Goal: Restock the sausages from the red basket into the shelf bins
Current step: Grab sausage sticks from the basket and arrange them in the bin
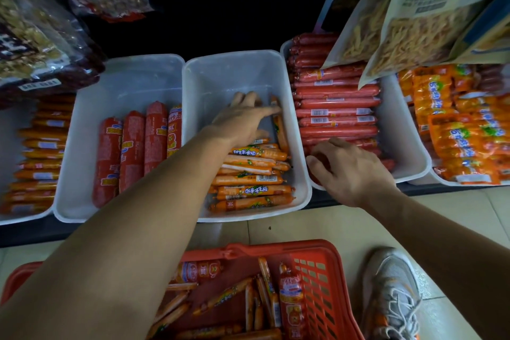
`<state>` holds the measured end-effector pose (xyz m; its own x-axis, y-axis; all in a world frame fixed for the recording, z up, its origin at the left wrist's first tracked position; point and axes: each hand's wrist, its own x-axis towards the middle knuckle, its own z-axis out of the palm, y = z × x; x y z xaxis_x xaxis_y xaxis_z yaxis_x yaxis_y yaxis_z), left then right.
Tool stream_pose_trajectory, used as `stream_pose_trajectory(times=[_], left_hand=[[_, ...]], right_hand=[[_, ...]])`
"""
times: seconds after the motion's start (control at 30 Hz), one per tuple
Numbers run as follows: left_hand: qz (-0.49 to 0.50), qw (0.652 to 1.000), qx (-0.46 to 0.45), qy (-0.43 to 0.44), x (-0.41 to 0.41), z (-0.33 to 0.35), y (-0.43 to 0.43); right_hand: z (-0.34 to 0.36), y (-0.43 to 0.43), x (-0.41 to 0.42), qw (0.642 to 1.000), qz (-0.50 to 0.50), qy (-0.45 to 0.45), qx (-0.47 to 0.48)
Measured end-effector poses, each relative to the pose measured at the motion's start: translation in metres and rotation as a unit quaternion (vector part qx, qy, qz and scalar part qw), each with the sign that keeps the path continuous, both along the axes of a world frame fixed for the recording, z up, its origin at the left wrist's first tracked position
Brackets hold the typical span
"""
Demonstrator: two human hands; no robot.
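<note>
I noted my left hand (242, 119) spread, unclenched, inside the middle bin (299, 174) above orange corn sausages (251, 171); right hand (350, 171) rested loose right of it; red basket (317, 270) below held more.

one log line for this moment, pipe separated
left hand open in orange sausage bin | right hand on red sausages | red basket still stocked

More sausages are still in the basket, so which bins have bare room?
The middle bin is bare behind the orange sausages, around the left hand. The bin of thick red sausages is bare at its back. The long red sausages bin under the right hand is crowded.
</note>
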<state>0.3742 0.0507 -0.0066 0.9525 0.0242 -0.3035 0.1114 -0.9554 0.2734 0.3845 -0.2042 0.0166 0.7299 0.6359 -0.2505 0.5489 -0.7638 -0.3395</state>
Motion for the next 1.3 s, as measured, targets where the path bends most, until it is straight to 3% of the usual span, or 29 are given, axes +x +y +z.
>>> stream_pose_trajectory(times=[0.1, 0.23, 0.5, 0.6, 0.67, 0.93, 1.13, 1.3], left_hand=[[-0.063, 0.995, 0.048, -0.064, 0.002, 0.007, 0.001], [-0.063, 0.995, 0.047, -0.059, -0.002, 0.008, 0.004], [0.047, 0.996, 0.078, 0.004, -0.037, 0.012, 0.028], [0.075, 0.995, -0.033, 0.064, -0.031, 0.015, 0.013], [0.056, 0.991, -0.063, 0.1, -0.032, 0.013, 0.002], [-0.032, 0.988, 0.042, 0.143, -0.08, 0.01, -0.015], [0.004, 0.999, 0.052, -0.001, -0.058, 0.003, -0.006], [-0.02, 0.996, 0.081, 0.014, -0.063, 0.005, -0.018]], right_hand=[[-0.002, 0.0, 0.001, 1.0, 0.004, 0.001, -0.001], [-0.002, -0.001, 0.001, 1.0, 0.005, -0.001, -0.002], [-0.001, -0.001, 0.0, 1.0, -0.004, -0.009, -0.003], [-0.003, -0.001, 0.001, 1.0, -0.006, -0.005, 0.002], [-0.003, -0.001, 0.001, 1.0, -0.007, -0.004, 0.003], [-0.004, -0.001, 0.001, 1.0, -0.01, -0.01, -0.007], [-0.004, -0.002, 0.001, 1.0, -0.01, -0.018, -0.01], [-0.002, -0.001, -0.003, 0.999, 0.0, -0.046, -0.025]])
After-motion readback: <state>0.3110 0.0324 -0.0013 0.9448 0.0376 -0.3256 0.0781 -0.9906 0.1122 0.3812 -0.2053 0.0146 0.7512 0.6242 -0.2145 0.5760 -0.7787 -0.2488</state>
